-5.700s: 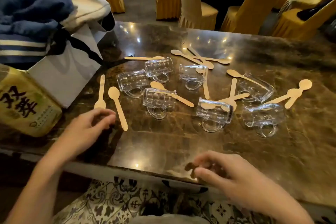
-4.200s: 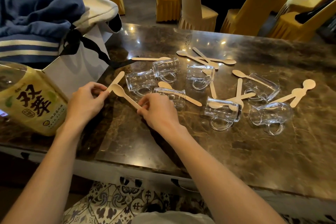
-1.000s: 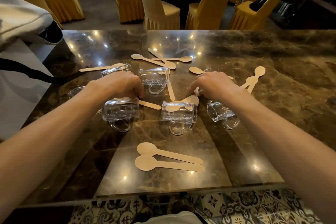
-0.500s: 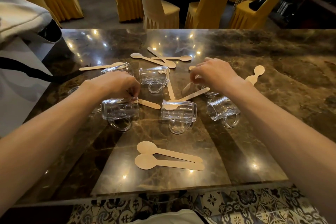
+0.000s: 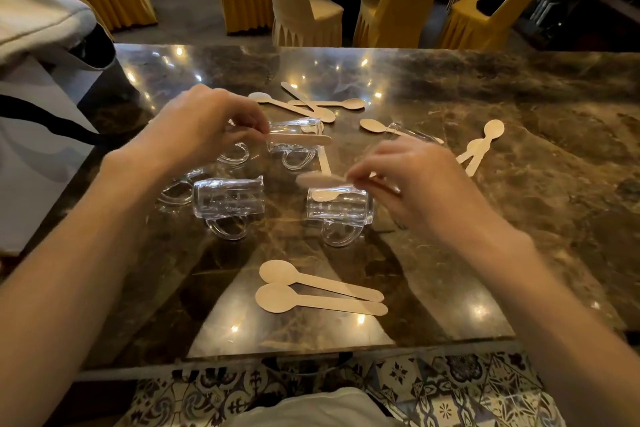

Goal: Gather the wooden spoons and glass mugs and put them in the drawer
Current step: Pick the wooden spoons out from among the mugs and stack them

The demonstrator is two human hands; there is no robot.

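Observation:
My left hand [image 5: 204, 130] pinches a wooden spoon [image 5: 304, 139] by one end, lifted above a glass mug [image 5: 294, 146] lying on its side. My right hand [image 5: 412, 180] pinches another wooden spoon [image 5: 320, 179] just over a second mug [image 5: 339, 210]. A third mug [image 5: 228, 199] lies on its side in front of my left hand. Two spoons [image 5: 318, 291] lie side by side near the front edge of the marble table [image 5: 519, 218]. More spoons [image 5: 311, 104] are scattered at the back and at the right [image 5: 479, 146]. No drawer is visible.
A white bag with a black strap [image 5: 38, 121] stands at the table's left. Yellow-covered chairs [image 5: 398, 0] stand behind the table. Patterned floor tiles [image 5: 433, 388] show below the front edge.
Both hands have lifted a spoon off the table from among the mugs. The left hand rose and moved back a little; the right hand drew its spoon toward me.

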